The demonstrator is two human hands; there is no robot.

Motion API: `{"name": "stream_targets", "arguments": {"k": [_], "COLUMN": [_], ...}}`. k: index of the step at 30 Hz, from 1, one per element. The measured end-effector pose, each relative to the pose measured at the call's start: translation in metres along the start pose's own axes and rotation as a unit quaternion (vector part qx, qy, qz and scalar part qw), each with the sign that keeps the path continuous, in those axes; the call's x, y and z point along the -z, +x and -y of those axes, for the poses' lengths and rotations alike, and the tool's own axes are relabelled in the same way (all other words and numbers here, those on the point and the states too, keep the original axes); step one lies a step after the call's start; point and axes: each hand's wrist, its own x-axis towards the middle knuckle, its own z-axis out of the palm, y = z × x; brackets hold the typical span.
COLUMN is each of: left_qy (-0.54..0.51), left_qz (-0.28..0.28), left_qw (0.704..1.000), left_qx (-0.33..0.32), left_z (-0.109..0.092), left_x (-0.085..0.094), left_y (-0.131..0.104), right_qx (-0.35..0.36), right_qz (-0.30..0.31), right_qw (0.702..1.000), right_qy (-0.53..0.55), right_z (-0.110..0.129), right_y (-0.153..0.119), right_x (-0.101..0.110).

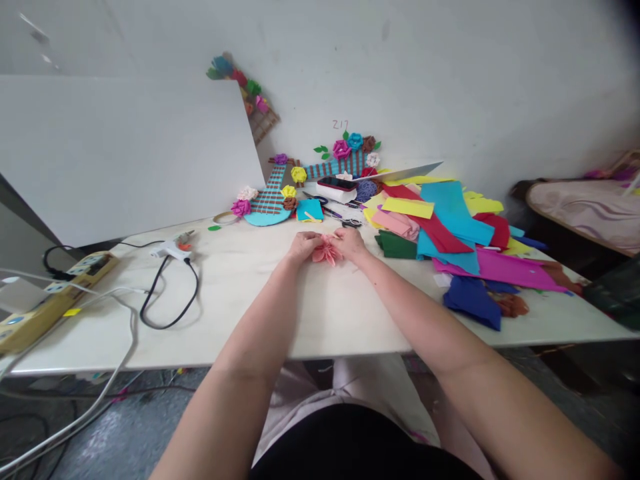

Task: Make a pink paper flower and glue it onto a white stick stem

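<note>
A pink crepe-paper flower (327, 252) with several spread petals lies between my two hands, just above or on the white table. My left hand (305, 247) pinches its left side, fingers closed on the petals. From the right, my right hand (350, 243) grips the flower's upper right edge with bent fingers. Some petals are covered by my fingertips. Behind the flower are a turquoise paper square (310, 210) and scissors (350, 223).
A glue gun (173, 249) with a looped black cord and a power strip (83, 273) lie left. Coloured crepe-paper sheets (455, 213) are heaped right. Flower-decorated turquoise guitar shapes (270, 200), a phone (338, 183) on a white box and a leaning white board (125, 160) stand behind.
</note>
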Motion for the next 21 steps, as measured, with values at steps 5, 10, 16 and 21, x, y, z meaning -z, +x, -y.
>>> {"name": "stream_targets", "arguments": {"k": [5,10,16,21], "left_qy": [0.02,0.05,0.074,0.028], "left_qz": [-0.004,-0.009,-0.034,-0.021], "left_qw": [1.0,0.999,0.996,0.998], "left_qx": [0.002,0.001,-0.048,-0.053], "left_z": [-0.002,0.0,-0.009,-0.012], "left_x": [-0.001,0.0,0.0,-0.002], "left_y": [-0.002,0.0,-0.003,-0.007], "right_qx": [-0.003,-0.01,-0.005,-0.016], "right_qz": [-0.007,-0.006,-0.015,-0.018], "right_qw": [1.0,0.999,0.995,0.991], "right_qy": [0.02,0.034,0.102,0.134], "right_z": [0.001,0.002,0.0,0.002], "right_y": [-0.002,-0.001,-0.001,-0.002], "right_x": [0.0,0.001,-0.001,0.0]}}
